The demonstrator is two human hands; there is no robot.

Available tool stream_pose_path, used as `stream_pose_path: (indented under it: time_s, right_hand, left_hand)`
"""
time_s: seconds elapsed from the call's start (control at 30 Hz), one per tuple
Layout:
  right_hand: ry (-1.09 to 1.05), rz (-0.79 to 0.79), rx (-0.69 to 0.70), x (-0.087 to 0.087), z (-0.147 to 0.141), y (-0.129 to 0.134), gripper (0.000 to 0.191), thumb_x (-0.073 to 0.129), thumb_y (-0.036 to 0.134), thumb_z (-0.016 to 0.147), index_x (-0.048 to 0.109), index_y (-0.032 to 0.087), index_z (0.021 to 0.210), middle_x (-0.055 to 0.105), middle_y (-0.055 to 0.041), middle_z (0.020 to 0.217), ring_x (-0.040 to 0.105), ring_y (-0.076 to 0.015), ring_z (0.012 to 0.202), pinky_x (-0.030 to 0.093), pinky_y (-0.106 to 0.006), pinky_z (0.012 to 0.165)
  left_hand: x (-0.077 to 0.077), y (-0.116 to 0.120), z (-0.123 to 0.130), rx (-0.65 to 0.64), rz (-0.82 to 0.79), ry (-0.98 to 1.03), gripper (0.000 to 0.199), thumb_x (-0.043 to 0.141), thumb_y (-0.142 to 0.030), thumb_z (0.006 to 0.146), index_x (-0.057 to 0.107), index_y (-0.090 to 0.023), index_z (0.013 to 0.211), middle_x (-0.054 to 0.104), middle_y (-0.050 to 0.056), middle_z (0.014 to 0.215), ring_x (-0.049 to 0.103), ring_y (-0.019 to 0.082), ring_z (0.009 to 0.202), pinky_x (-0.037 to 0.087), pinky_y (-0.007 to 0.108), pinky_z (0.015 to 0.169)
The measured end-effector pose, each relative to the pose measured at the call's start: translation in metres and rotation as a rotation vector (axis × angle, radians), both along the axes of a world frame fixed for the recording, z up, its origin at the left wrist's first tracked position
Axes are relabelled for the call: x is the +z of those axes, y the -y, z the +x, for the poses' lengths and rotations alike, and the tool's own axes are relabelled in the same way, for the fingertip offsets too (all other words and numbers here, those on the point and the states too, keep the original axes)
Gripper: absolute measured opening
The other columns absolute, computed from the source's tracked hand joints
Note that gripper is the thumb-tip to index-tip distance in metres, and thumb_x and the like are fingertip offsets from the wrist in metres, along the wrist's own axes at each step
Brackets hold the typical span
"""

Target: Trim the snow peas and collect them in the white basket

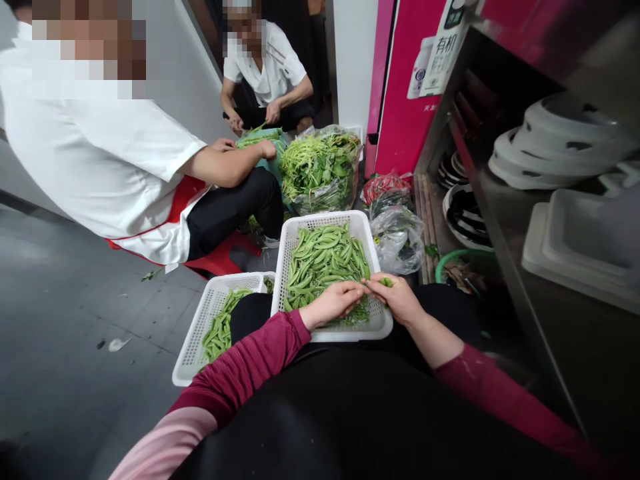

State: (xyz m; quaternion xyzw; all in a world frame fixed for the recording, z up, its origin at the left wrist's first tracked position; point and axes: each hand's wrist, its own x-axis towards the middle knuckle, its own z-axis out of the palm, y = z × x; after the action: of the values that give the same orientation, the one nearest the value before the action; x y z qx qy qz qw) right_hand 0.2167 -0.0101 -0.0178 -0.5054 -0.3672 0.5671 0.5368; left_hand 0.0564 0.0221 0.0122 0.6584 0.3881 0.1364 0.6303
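Note:
A white perforated basket (376, 248) full of green pea pods (325, 257) rests on my lap. Over its near right part, my left hand (336, 301) and my right hand (394, 297) meet at the fingertips. Green pods show in the curled fingers of my right hand, and one pod sticks up by its fingertips. The fingers of my left hand are pinched together; what they hold, if anything, is too small to make out. Lower left, a second white basket (193, 333) holds more pods (225, 327).
A person in white (100, 147) sits at left on a red stool (225, 257); another person (267, 73) crouches behind. Bagged leafy greens (320, 167) and plastic bags (397, 237) lie ahead. At right are a green-rimmed bin (440, 267) and a metal shelf (505, 267) with white dishes.

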Motion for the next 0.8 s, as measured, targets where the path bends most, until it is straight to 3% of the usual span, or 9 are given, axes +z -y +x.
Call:
stream_pose_path:
  time_s: [0.07,0.13,0.23,0.33,0.43,0.53,0.63,0.7,0.8]
  right_hand:
    - [-0.025,-0.009,0.015,-0.001,-0.003,0.0,0.025,0.068,0.037,0.062,0.061,0.014,0.07,0.052,0.0033,0.051,0.038,-0.0062,0.042,0.027,-0.02,0.039]
    - [-0.074,-0.018,0.018,-0.001,-0.005,0.001,0.025,0.068,0.037,0.061,0.061,0.015,0.071,0.054,0.0019,0.055,0.043,-0.0075,0.047,0.031,-0.02,0.042]
    - [-0.123,-0.014,0.014,0.0,-0.008,0.002,0.024,0.067,0.038,0.063,0.06,0.015,0.067,0.049,0.0039,0.052,0.039,-0.0063,0.045,0.031,-0.02,0.043]
    - [-0.142,0.002,0.02,0.0,-0.013,0.004,0.024,0.064,0.038,0.066,0.06,0.015,0.066,0.045,0.006,0.047,0.033,-0.0049,0.04,0.033,-0.021,0.045]
    - [-0.098,0.031,0.03,-0.002,-0.016,0.004,0.026,0.061,0.04,0.068,0.063,0.014,0.07,0.044,0.0058,0.045,0.034,-0.0058,0.04,0.035,-0.022,0.047]
    - [0.134,0.095,-0.043,-0.001,-0.012,0.004,0.032,0.056,0.04,0.073,0.064,0.016,0.092,0.046,0.0048,0.047,0.04,-0.0093,0.043,0.039,-0.026,0.05]
    - [0.583,0.361,-0.114,0.007,-0.004,0.005,0.032,0.051,0.036,0.078,0.061,0.02,0.104,0.059,-0.0044,0.075,0.054,-0.017,0.07,0.043,-0.033,0.069]
    - [0.85,0.583,-0.007,0.013,-0.001,0.005,0.029,0.05,0.031,0.08,0.061,0.023,0.105,0.059,-0.0074,0.098,0.051,-0.0212,0.093,0.038,-0.036,0.083]
    - [1.037,0.743,0.181,0.015,-0.003,0.005,0.024,0.048,0.026,0.081,0.061,0.022,0.101,0.062,-0.0067,0.093,0.051,-0.0218,0.093,0.034,-0.04,0.088]
  left_hand:
    - [0.007,0.0,0.005,0.018,-0.148,0.064,0.037,0.043,-0.044,0.078,0.057,-0.012,0.089,0.041,-0.004,0.058,0.031,0.003,0.041,0.026,0.017,0.038]
    - [0.009,0.002,0.009,0.059,-0.182,0.097,0.036,0.045,-0.045,0.077,0.054,-0.011,0.081,0.036,-0.006,0.052,0.027,0.003,0.038,0.021,0.016,0.036]
    - [0.008,0.003,0.012,0.104,-0.09,0.135,0.031,0.048,-0.043,0.076,0.052,-0.012,0.076,0.036,-0.007,0.05,0.029,0.003,0.04,0.023,0.016,0.039]
    - [0.009,0.003,0.012,0.109,0.059,0.159,0.028,0.049,-0.038,0.076,0.054,-0.011,0.069,0.046,-0.002,0.059,0.039,0.005,0.053,0.032,0.017,0.049]
    - [0.008,0.0,0.009,0.104,0.078,0.131,0.027,0.046,-0.034,0.076,0.055,-0.01,0.066,0.046,-0.002,0.058,0.039,0.006,0.054,0.032,0.018,0.051]
    - [0.01,-0.004,0.001,0.144,0.097,0.067,0.018,0.047,-0.025,0.071,0.053,-0.011,0.061,0.041,-0.004,0.052,0.034,0.005,0.049,0.029,0.018,0.049]
    - [0.019,-0.013,-0.009,0.044,0.154,-0.029,0.01,0.046,-0.017,0.064,0.05,-0.012,0.056,0.038,-0.005,0.05,0.032,0.005,0.048,0.027,0.018,0.048]
    - [0.029,-0.02,-0.014,-0.121,0.193,-0.089,0.009,0.045,-0.015,0.061,0.048,-0.012,0.053,0.036,-0.005,0.05,0.031,0.005,0.048,0.026,0.018,0.047]
    - [0.04,-0.027,-0.017,-0.269,0.312,-0.142,0.008,0.045,-0.015,0.059,0.047,-0.012,0.051,0.038,-0.005,0.05,0.032,0.005,0.049,0.027,0.018,0.048]
